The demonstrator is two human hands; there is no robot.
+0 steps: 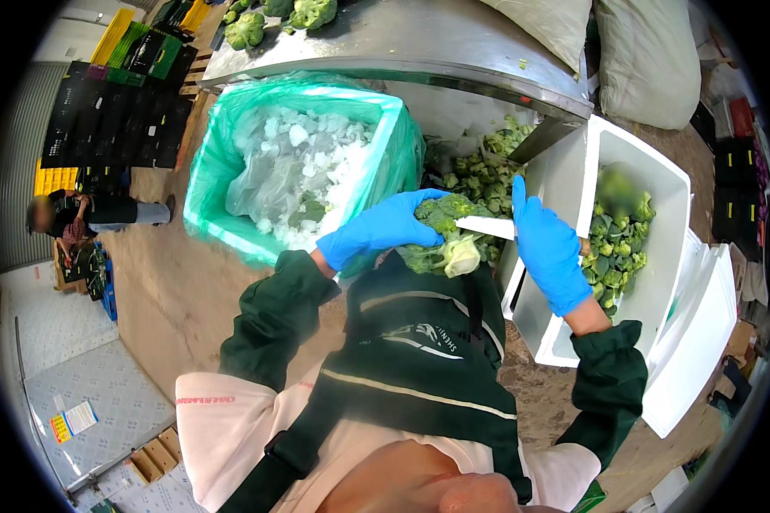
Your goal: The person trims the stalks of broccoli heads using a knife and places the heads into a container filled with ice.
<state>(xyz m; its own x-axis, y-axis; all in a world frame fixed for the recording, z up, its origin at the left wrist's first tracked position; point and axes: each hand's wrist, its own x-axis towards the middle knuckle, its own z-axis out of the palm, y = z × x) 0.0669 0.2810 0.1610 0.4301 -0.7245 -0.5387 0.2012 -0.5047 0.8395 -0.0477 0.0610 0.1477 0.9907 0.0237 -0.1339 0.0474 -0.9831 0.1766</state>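
My left hand (378,229), in a blue glove, is closed round a broccoli head (443,212) in front of my apron. Its pale cut stem (462,255) points toward me, with leaf stubs around it. In my blue-gloved right hand (549,252) is a knife (488,227); its blade points left and lies against or just over the broccoli. The index finger stretches up while the others wrap the handle, mostly hidden. Beyond the broccoli lies a heap of trimmed leaves and stalks (479,175) under the table edge.
A foam box (385,141) lined with green plastic holds ice at left. Another white foam box (565,346) at right contains broccoli pieces (620,256). A steel table (402,34) bears broccoli (245,31) and pale sacks (646,64). A person (103,212) stands far left near stacked crates (115,115).
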